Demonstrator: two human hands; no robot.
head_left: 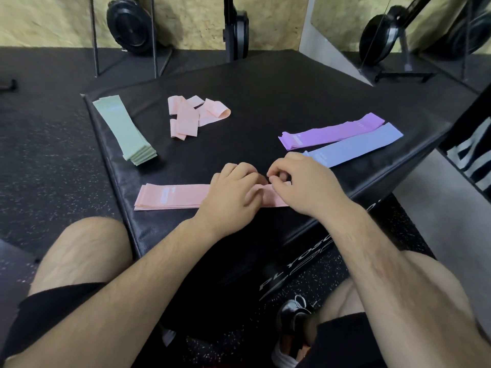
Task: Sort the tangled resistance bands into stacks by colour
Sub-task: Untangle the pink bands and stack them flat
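— Squaring up which one, going from the left?
— Past the green stack (125, 128) at the left edge and the tangled pink pile (191, 115) behind it, the pink band (172, 196) lies flat at the near edge. The left grip (231, 192) and right grip (300, 181) both pinch its right end, fingers curled on the fabric. I'd pull it taut and line up the edges before stacking.
— And to the right?
— The purple band (332, 131) and blue band (353, 148) lie side by side, touching. Everything sits on a black padded box (265, 102), with speckled rubber floor (53, 155), a chipboard wall (199, 19) and weight plates (130, 22) behind
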